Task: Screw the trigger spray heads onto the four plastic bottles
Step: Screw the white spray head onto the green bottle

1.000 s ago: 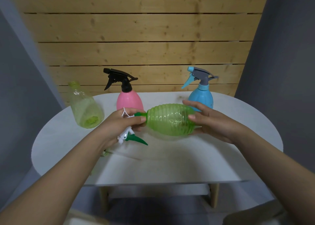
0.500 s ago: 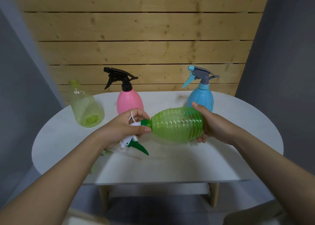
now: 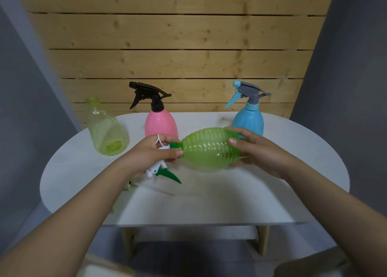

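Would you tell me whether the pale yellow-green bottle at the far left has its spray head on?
Off: the pale bottle stands with its threaded neck bare.

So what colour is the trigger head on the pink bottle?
Black: the trigger head on the pink bottle, clearest in the head view.

A single wide-angle view from the person's head looks forward and down onto the white rounded table (image 3: pixel 272 203), close enough that both forearms enter from the lower corners. It faces the pale horizontal wooden plank wall (image 3: pixel 178 35), edges bending visibly.
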